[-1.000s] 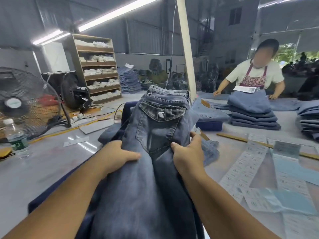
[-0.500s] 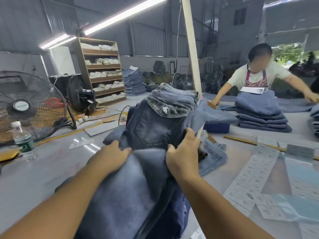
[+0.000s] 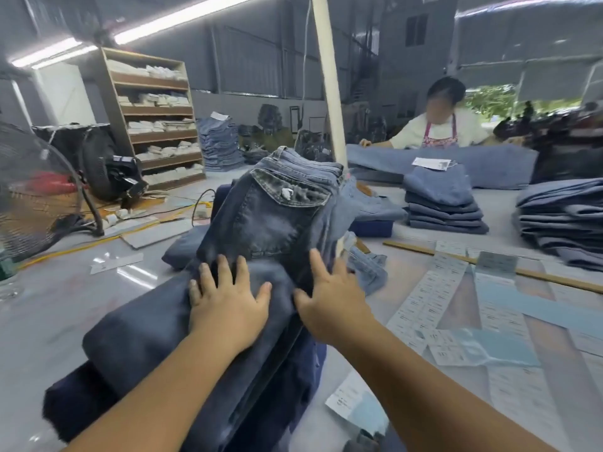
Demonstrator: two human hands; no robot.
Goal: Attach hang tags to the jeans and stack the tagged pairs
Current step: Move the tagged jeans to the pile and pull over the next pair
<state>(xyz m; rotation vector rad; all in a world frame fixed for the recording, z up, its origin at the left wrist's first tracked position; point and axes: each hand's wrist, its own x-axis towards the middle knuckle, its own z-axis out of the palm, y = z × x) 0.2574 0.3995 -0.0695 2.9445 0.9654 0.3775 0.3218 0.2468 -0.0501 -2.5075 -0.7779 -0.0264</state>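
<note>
A pair of dark blue jeans lies on top of a pile of jeans in front of me, its back pocket flap facing up. My left hand presses flat on the folded leg with fingers spread. My right hand lies beside it with straight fingers on the jeans' right edge. Sheets of white and pale blue hang tags cover the grey table to the right.
A person across the table spreads jeans behind a folded stack. Another stack sits far right. A wooden stick lies past the tags. A floor fan and a bottle stand at left. A white pole rises behind the pile.
Both hands let go of the jeans they were gripping and now lie flat with spread fingers on the fabric. The jeans have settled lower onto the pile.
</note>
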